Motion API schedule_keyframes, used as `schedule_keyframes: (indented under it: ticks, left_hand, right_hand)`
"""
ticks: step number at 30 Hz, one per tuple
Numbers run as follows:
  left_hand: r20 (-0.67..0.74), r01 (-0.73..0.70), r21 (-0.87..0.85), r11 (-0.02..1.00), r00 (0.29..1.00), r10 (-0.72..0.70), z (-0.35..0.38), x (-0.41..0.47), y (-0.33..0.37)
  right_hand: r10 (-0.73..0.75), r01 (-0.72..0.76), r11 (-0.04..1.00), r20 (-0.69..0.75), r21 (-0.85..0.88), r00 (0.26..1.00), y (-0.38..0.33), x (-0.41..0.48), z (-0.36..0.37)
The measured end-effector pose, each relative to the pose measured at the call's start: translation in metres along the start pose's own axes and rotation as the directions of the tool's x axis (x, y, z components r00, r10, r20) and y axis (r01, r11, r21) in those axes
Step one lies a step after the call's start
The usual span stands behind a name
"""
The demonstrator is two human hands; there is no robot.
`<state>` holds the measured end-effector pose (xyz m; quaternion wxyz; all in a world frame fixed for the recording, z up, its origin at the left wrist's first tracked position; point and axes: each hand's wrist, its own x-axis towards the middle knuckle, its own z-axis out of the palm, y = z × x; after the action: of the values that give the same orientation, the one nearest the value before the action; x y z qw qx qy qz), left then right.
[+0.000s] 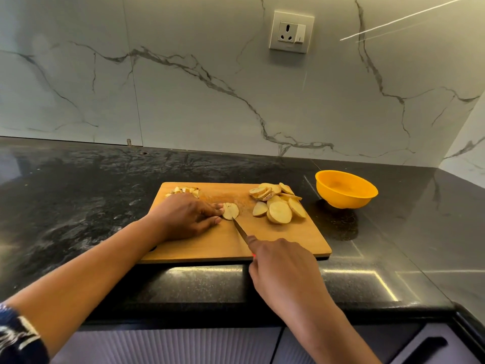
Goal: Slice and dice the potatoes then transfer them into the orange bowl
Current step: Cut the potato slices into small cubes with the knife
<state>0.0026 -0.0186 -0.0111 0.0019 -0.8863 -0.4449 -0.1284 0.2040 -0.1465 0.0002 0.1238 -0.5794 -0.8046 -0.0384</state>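
The board [288, 237] lies on the counter [78, 193]. At its far left corner sits a small heap of dice [186, 191], partly hidden behind the left hand [183, 216]. That hand's curled fingertips and thumb pinch the left edge of a single slice [230, 210] lying flat near the board's middle. The tip of the knife [240, 229] touches the slice's near edge. The right hand [283, 264] grips the handle, forefinger along the spine. Further right a pile [278, 206] of round slices waits, well apart from both hands. The bowl [346, 189] stands on the counter just beyond the board's far right corner and looks empty. I judge slicing done, dicing barely begun, and the transfer not started.
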Motion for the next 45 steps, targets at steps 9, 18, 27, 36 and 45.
schedule_keyframes:
  ticks: [9, 18, 27, 36, 45]
  left_hand:
    - [0.008, -0.013, -0.040, 0.999, 1.000, 0.014, -0.004, -0.004, -0.007]
    - [0.015, -0.046, 0.013, 0.999, 0.999, 0.046, -0.002, -0.004, -0.008]
    - [0.039, -0.046, 0.036, 0.998, 0.998, 0.045, -0.004, -0.002, -0.005]
    - [-0.099, 0.167, -0.257, 0.952, 0.975, -0.197, -0.008, 0.012, 0.000]
    - [0.117, 0.337, -0.214, 0.917, 0.941, -0.319, -0.008, 0.058, 0.011]
  right_hand:
    - [0.070, -0.061, 0.996, -0.144, 0.066, 0.987, -0.001, 0.032, 0.008]
    - [0.022, -0.022, 1.000, -0.106, 0.003, 0.994, -0.006, 0.052, 0.023]
    - [-0.001, 0.002, 0.999, 0.005, -0.050, 1.000, -0.008, 0.032, 0.014]
    - [0.039, -0.033, 0.998, -0.113, 0.056, 0.993, 0.012, -0.002, -0.009]
    - [0.257, -0.224, 0.960, -0.214, 0.167, 0.942, 0.028, 0.052, 0.027]
